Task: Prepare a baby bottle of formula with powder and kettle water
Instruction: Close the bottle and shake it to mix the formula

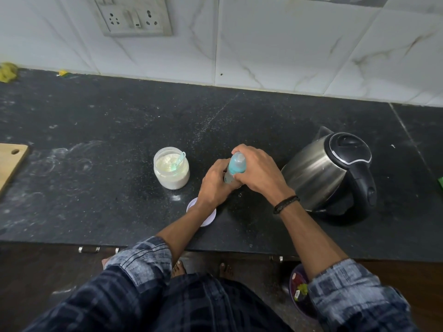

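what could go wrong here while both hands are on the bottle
The powder jar stands open beside the left hand; a nudge could tip it. The kettle sits close beside the right hand and forearm; if hot, it might burn. The bottle, gripped by both hands, could slip or spill if its top is not seated.

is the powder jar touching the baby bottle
Apart. The head view shows bare counter and the left hand lying between the powder jar and the baby bottle, which the right hand also grips.
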A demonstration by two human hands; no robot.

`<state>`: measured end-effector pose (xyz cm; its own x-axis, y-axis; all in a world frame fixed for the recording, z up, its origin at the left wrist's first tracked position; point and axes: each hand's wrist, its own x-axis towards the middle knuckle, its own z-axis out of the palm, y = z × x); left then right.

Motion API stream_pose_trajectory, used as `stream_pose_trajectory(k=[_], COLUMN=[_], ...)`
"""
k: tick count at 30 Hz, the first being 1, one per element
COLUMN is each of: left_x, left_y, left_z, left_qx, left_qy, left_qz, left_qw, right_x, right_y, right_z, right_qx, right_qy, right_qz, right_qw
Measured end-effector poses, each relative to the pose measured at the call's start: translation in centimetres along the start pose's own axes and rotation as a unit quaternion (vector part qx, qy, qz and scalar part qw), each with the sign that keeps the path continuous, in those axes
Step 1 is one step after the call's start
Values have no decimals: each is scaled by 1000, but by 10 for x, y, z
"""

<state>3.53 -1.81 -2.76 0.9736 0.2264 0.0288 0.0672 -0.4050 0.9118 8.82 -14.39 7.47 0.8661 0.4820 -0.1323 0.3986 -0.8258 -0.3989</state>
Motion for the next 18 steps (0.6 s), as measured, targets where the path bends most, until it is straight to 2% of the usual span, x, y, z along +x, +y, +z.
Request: stream_pose_trajectory(k=[6,12,18], left_x=[0,1,1], left_y=[0,0,2], left_z=[-1,-1,-4], left_qx=[-2,-1,5], left_qy=[1,-5,-20], left_qz=[-2,10,12], left_qw=[1000,1000,1000], right_x=[0,2,0], right_y=[1,2,0], right_z=[4,4,18], right_qx=[23,25,1], right_qy=[25,-5,25], right_qz=[21,-16,-25], right_qw=[999,1000,999])
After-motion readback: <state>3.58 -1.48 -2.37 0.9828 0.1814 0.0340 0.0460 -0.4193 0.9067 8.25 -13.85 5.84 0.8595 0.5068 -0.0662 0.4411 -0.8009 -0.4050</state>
